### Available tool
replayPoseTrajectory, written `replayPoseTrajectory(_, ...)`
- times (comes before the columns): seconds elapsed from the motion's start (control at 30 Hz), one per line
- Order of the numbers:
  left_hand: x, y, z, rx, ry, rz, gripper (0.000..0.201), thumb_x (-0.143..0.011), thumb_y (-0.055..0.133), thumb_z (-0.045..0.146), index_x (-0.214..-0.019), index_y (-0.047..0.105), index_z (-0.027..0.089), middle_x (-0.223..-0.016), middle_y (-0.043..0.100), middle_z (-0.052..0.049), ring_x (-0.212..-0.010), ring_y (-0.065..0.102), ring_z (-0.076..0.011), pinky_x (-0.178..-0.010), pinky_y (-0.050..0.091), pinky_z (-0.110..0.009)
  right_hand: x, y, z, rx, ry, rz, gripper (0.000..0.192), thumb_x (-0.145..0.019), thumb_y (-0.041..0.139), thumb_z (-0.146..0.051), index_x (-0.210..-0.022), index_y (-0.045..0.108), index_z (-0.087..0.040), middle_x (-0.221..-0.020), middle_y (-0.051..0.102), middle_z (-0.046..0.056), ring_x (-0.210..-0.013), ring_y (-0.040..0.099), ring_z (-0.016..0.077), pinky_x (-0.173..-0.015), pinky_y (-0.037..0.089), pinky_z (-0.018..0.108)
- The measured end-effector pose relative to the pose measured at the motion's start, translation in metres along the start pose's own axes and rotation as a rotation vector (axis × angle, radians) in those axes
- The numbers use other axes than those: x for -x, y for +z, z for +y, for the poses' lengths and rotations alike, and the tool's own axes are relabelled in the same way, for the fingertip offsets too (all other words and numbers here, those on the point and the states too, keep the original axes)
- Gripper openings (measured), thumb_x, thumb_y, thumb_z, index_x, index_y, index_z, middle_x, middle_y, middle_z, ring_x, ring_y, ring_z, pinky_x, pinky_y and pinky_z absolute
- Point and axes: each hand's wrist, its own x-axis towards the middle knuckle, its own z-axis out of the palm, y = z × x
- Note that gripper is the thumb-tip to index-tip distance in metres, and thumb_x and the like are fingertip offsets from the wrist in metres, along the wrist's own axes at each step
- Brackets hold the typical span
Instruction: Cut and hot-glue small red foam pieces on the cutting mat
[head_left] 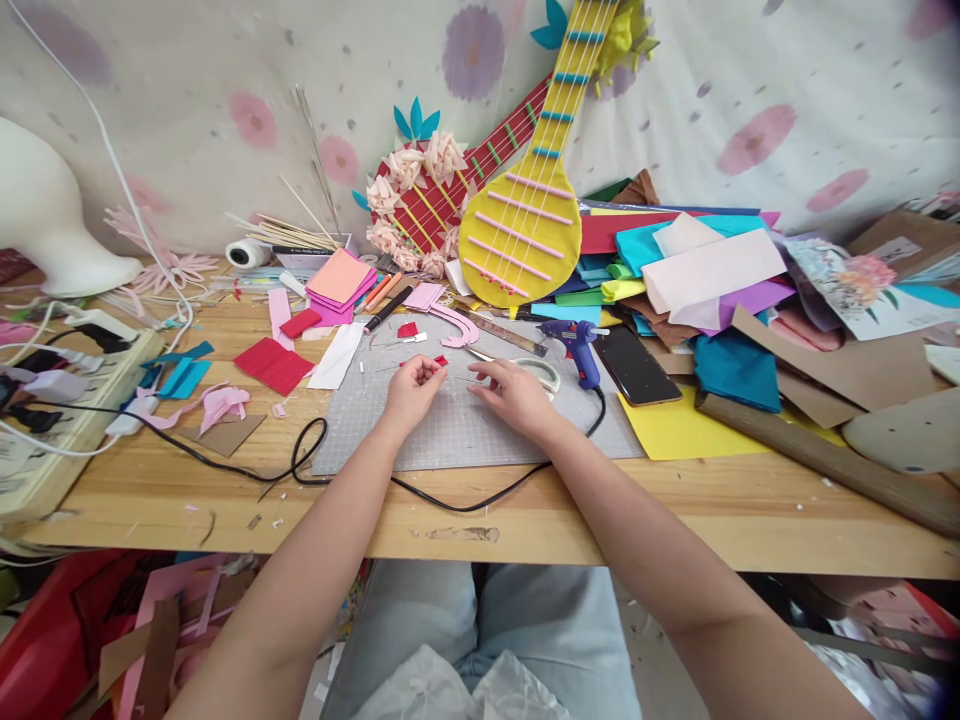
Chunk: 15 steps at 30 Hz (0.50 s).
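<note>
My left hand [412, 388] rests on the grey cutting mat [450, 425], its fingertips pinched on a small red foam piece [439, 361]. My right hand [514, 392] lies beside it on the mat, fingers pinching one end of a thin wire or stick [459, 378] that runs between both hands. White-handled scissors [541, 372] lie just behind my right hand. A blue glue gun [576, 345] stands at the mat's far right corner, its black cord [450, 500] looping along the mat's near edge.
A black phone [635, 365] and yellow sheet [679, 425] lie right of the mat. Coloured foam sheets [705, 270] pile up at the far right. A yellow craft guitar [525, 220] leans on the wall. Red foam [274, 365] and a power strip [67, 385] sit left.
</note>
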Motion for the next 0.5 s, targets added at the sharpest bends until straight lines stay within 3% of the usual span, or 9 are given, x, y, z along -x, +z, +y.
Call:
replayPoseTrajectory(0.33, -0.001, 0.006, 0.0, 0.106, -0.044, -0.059, 0.024, -0.067, 0.065, 0.037, -0.071, 0.056, 0.015, -0.054, 0.049, 0.004, -0.041, 0.038, -0.0038, -0.038, 0.029, -0.019, 0.001, 0.009, -0.013, 0.023, -0.011, -0.118, 0.013, -0.078, 0.05, -0.021, -0.08, 0.063, -0.019, -0.077, 0.065, 0.003, -0.068, 0.055, 0.0131, -0.062, 0.036, 0.024)
replayPoseTrajectory(0.5, 0.0, 0.007, 0.003, 0.224, -0.08, -0.107, 0.036, -0.073, 0.056, 0.048, -0.088, 0.057, 0.015, -0.053, 0.05, 0.004, -0.04, 0.036, -0.0043, -0.04, 0.033, -0.019, 0.001, 0.014, -0.012, -0.166, 0.08, -0.102, 0.011, -0.076, 0.05, -0.021, -0.076, 0.06, -0.018, -0.068, 0.062, 0.0, -0.059, 0.051, 0.01, -0.057, 0.035, 0.022)
